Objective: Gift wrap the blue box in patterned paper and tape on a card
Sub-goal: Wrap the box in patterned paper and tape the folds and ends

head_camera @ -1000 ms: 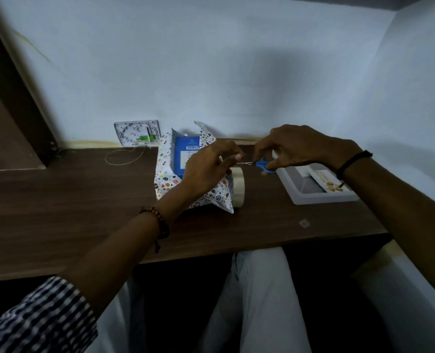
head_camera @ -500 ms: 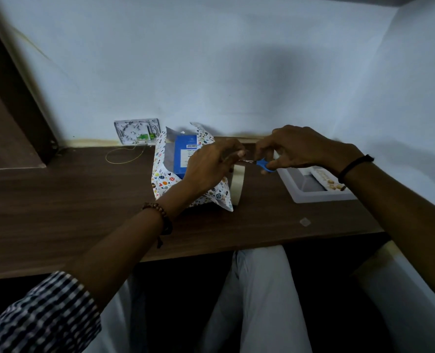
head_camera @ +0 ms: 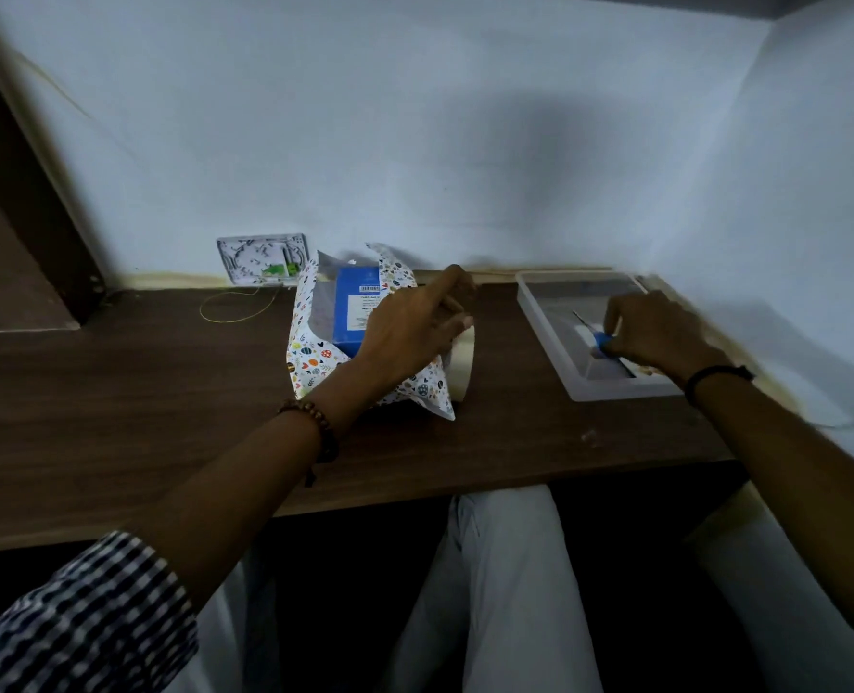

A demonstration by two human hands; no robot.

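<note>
The right hand has moved over to the one tray, gripping one pair of scissors. The left hand rests on the patterned paper round the one blue box on the surface; whether it pinches anything is hard to tell.

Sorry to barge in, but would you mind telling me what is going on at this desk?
A person is gift wrapping a blue box. The patterned paper is folded up around it but open, with the box showing. The left hand rests on the package, though its grip is unclear. The right hand holds small blue-handled scissors over a clear tray. A tape roll stands beside the package.
</note>
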